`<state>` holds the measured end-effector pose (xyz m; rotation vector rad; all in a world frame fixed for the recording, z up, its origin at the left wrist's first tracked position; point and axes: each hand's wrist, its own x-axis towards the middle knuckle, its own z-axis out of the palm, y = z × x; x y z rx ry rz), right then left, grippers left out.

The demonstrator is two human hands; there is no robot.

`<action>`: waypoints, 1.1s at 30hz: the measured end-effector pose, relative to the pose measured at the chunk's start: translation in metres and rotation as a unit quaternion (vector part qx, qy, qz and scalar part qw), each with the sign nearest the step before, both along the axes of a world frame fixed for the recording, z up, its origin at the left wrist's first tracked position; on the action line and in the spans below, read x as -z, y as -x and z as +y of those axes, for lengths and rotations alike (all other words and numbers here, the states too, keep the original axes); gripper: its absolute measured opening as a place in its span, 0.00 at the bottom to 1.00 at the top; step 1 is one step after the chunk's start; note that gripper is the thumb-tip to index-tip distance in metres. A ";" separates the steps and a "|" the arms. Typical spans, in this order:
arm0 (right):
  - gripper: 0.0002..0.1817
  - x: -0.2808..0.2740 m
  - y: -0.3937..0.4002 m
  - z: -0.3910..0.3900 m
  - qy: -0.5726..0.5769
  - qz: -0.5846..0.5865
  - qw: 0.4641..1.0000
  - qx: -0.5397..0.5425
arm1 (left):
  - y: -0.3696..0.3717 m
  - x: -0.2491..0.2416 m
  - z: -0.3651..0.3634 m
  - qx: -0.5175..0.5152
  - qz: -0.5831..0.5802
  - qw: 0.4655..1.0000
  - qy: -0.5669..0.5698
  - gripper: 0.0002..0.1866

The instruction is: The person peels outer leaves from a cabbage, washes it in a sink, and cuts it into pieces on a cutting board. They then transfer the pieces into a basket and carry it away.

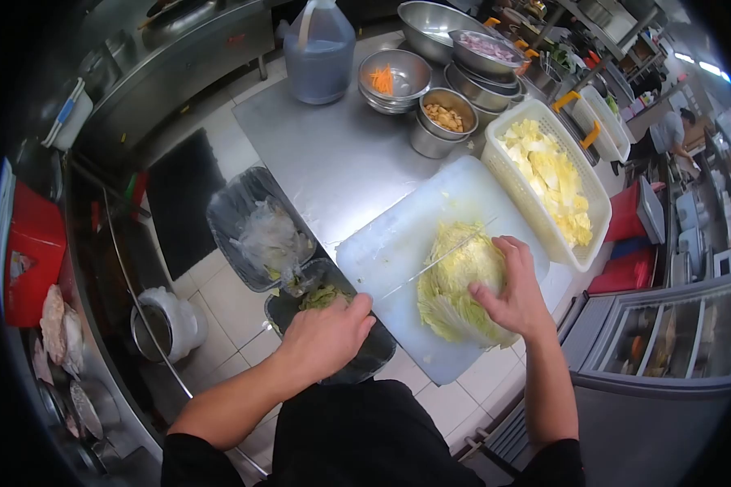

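Note:
A halved-looking napa cabbage (455, 296) lies on the pale cutting board (386, 235). My right hand (513, 292) grips its right side, thumb and fingers spread over the leaves. Closed in a fist, my left hand (326, 334) is at the board's left edge. From it a thin bright line, looking like a knife (404, 282) seen along its edge, runs over the board and across the cabbage. The handle is hidden inside the fist. Under and beyond that hand are two dark bins (219, 213), one with plastic wrap, the other with green leaf scraps.
A cream basket (516, 191) of cut cabbage stands along the board's far right side. Behind are bowls of carrot strips (382, 79) and brown pieces (443, 118), stacked metal bowls (430, 28), and a jug (320, 57). Another person (670, 134) is at far right.

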<state>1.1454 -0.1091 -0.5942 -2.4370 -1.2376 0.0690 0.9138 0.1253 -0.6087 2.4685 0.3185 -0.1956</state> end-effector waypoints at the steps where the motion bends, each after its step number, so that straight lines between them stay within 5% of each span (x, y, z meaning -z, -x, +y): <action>1: 0.36 0.002 0.002 0.005 -0.014 0.000 1.000 0.007 | 0.001 -0.002 0.001 0.004 0.015 1.000 -0.001 0.14; 5: 0.20 -0.001 0.013 0.027 0.027 0.004 0.998 0.064 | 0.008 -0.017 0.008 0.021 0.053 0.998 0.009 0.13; 14: 0.21 0.007 0.006 0.029 0.033 -0.012 0.998 0.055 | -0.076 0.047 -0.004 0.055 0.090 0.990 0.092 0.11; 23: 0.20 0.004 0.011 0.020 0.031 -0.011 0.998 0.057 | -0.061 0.045 -0.008 0.056 0.069 0.994 0.065 0.12; 33: 0.20 0.001 0.022 0.013 0.004 -0.028 0.998 0.048 | -0.072 0.042 -0.001 0.012 0.037 0.987 0.156 0.12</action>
